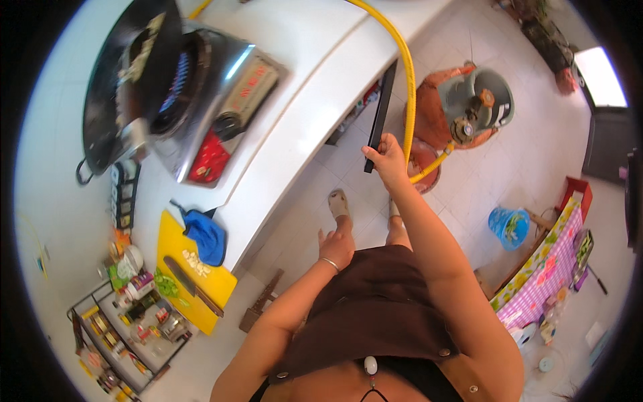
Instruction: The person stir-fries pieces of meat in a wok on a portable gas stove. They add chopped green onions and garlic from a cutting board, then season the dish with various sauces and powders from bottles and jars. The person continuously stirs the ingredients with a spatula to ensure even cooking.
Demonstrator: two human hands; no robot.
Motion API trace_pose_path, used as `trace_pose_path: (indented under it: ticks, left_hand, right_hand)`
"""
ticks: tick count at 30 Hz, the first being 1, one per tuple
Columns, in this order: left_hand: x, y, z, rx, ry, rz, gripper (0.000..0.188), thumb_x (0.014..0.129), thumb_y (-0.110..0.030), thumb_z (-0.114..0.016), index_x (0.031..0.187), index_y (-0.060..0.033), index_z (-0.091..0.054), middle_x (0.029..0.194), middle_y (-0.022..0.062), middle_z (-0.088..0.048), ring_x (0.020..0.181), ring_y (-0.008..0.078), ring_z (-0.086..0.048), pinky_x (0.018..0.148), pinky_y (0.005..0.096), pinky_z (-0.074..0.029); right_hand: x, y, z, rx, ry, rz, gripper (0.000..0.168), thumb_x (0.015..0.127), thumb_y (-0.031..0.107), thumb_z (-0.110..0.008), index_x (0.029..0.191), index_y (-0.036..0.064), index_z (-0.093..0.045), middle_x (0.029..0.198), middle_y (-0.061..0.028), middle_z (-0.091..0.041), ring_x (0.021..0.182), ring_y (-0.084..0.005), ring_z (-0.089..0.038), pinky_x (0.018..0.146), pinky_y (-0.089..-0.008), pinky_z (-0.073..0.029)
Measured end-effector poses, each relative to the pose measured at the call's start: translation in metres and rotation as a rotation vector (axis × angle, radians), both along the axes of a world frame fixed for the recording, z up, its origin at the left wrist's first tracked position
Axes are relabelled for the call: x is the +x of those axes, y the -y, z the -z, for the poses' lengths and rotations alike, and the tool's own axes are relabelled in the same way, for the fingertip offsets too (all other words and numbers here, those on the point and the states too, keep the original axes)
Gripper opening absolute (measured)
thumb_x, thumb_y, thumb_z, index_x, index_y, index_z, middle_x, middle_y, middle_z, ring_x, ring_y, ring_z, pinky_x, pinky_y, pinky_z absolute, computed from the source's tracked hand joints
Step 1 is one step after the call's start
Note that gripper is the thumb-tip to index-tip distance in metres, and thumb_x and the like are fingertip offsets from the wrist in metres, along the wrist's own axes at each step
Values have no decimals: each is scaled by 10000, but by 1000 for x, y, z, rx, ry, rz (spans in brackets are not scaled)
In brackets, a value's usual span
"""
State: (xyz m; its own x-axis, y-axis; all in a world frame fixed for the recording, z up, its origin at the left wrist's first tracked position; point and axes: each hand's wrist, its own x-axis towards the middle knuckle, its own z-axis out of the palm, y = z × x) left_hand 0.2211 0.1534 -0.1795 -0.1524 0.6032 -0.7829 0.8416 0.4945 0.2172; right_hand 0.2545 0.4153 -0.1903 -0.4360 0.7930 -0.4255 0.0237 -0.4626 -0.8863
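Note:
My right hand [389, 158] grips the lower end of a narrow black panel [382, 115], seen edge-on beside the counter's front; whether it is a cabinet door cannot be told. A yellow gas hose [409, 90] runs just behind that hand. My left hand [335, 249] hangs in front of my brown apron [371, 321], fingers apart and holding nothing. On the white counter [281, 156] is a gas stove [226, 110] with a blue flame burning. A black wok [103, 110] with pale food in it sits over the burner.
A gas cylinder [432, 100] with a regulator stands on the floor. Beside the stove, a yellow cutting board [171, 236] carries a knife [180, 275], chopped garlic, green pieces and a blue cloth [206, 236]. A bottle rack [176, 352], blue bin [500, 228] and cloth-covered table [542, 271] are around.

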Motion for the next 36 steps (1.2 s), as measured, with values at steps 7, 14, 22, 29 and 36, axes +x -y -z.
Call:
trace_pose_path:
  ticks: [7, 14, 22, 29, 36]
  left_hand:
    - [-38, 45, -57, 129, -137, -154, 467, 823, -358, -674, 1153, -35, -605, 1158, 117, -630, 1208, 303, -514, 1102, 606, -218]
    - [19, 127, -100, -112, -232, -410, 480, 846, -455, -623, 1142, -77, -624, 1124, 124, -646, 1139, 301, -567, 1091, 608, -235]
    - [138, 204, -106, -337, -109, -813, 519, 846, -541, -582, 1184, -150, -627, 1189, 140, -640, 1176, 312, -574, 1085, 623, -248]
    - [129, 257, -152, -188, -248, -1161, 657, 810, -603, -598, 1255, -120, -581, 1226, 164, -625, 1185, 336, -570, 1078, 566, -309]
    - [14, 402, -266, 412, -661, -1533, 932, 732, -509, -774, 1379, 53, -408, 1372, 275, -475, 1296, 380, -449, 1091, 425, -346]
  right_hand:
    - [-53, 10, -17, -64, 53, -11, 265, 871, 66, -698, 1019, 14, -485, 783, -35, -575, 622, -91, -522, 522, -233, -435]
    - [-80, 2, 30, -289, -121, -15, 433, 879, -14, -628, 1266, 24, -436, 1036, -108, -580, 788, -187, -584, 684, -334, -535]
    - [-95, -26, 80, -613, -528, -218, 578, 706, -205, -487, 1228, 44, -494, 1136, -122, -591, 1005, -282, -602, 887, -384, -527]
    - [-105, -44, 90, -729, -461, -220, 631, 748, -173, -505, 1278, 169, -491, 1253, -67, -570, 1156, -283, -560, 979, -457, -495]
    - [-115, -42, 111, -708, -292, -267, 460, 780, -102, -527, 1190, 102, -566, 1174, -75, -613, 1089, -254, -599, 891, -389, -541]
